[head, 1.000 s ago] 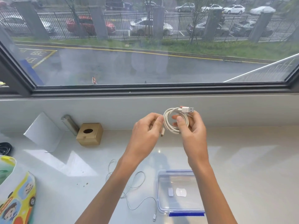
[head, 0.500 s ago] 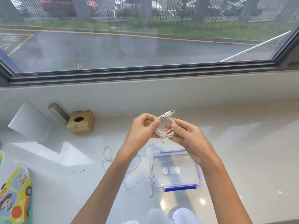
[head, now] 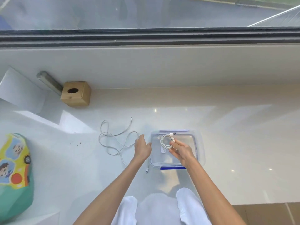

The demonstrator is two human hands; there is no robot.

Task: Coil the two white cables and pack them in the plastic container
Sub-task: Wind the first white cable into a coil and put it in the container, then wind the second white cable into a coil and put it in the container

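My right hand (head: 181, 151) pinches a coiled white cable (head: 165, 140) and holds it low over the clear plastic container (head: 197, 148) with blue clips; the USB plug sticks out at the coil's top right. My left hand (head: 142, 147) is beside the container's left rim, fingers relaxed, holding nothing. A second white cable (head: 113, 138) lies loose in tangled loops on the white sill to the left of the container, one end near the container's front left corner.
A small cardboard box (head: 76, 93) with a round hole and a metal cylinder (head: 48, 82) stand at the back left. A colourful cartoon bag (head: 14, 163) lies at the left edge. The window frame runs along the back. White-clad knees show below.
Both hands came down from chest height. My left hand let go of the coil and moved left of the container. My right hand brought the coil down over the container.
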